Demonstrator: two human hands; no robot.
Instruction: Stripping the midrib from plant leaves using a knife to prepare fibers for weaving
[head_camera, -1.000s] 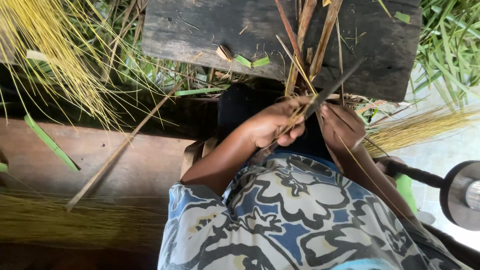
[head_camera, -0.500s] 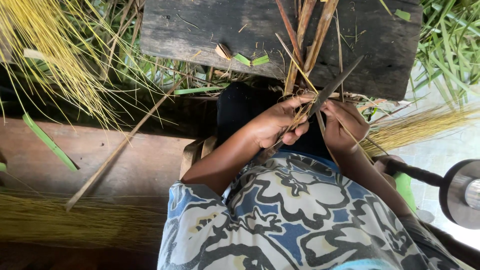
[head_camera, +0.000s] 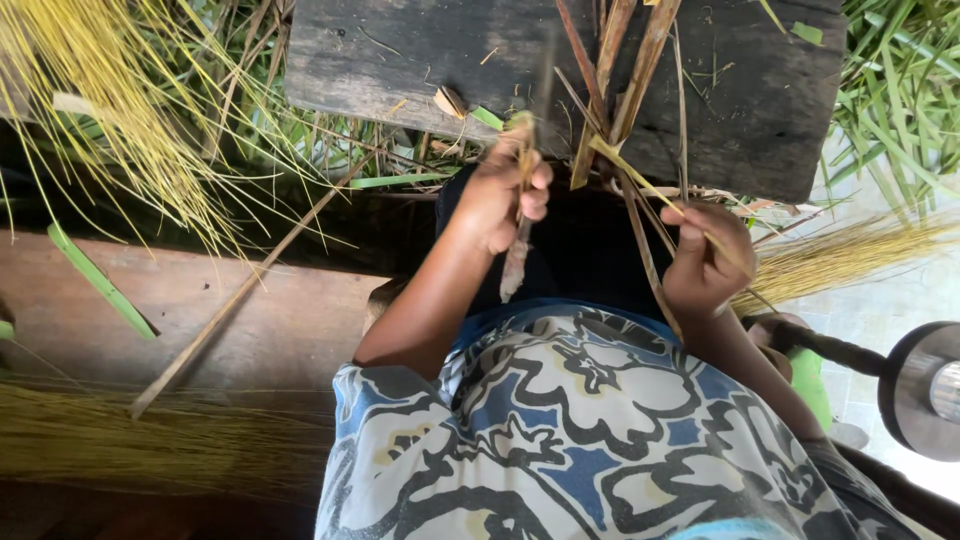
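outdoor work spot, seen from above: dark weathered plank (head_camera: 420, 60) across the far side, brown wooden board (head_camera: 250, 310) at near left, pale paving at right. yellow fibre bundle (head_camera: 110, 90) fans out at far left; a second bundle (head_camera: 840, 255) lies at right, a third (head_camera: 150, 440) at near left; green leaves (head_camera: 900, 90) are heaped at far right. a long stick (head_camera: 240, 295) lies slanted over the board. left hand (head_camera: 505, 195) is raised toward the plank edge, fingers clamped around a knife (head_camera: 518, 240); the wrapped handle shows below the fist, the blade above it is motion-blurred and its edge cannot be read. right hand (head_camera: 705, 260) sits well apart from the left, fingers closed, pinching a thin yellow rib (head_camera: 650, 185) that runs up and left to the dry brown stalks (head_camera: 610, 90) lying on the plank. the rib is therefore at centre right, one end in the right hand, the far end among the stalks. judgement on handling: the rib looks very light, springy and thin, stiff along its length yet likely to kink or snap if bent sharply; its surface looks smooth, so a pinch between thumb and finger near the end, as now, seems apt, with a second hold further along where tension is wanted. the stalks look dry and brittle. the knife is best held by the wrapped handle only. a dark round metal object (head_camera: 920, 390) sits at near right; its kind cannot be told.
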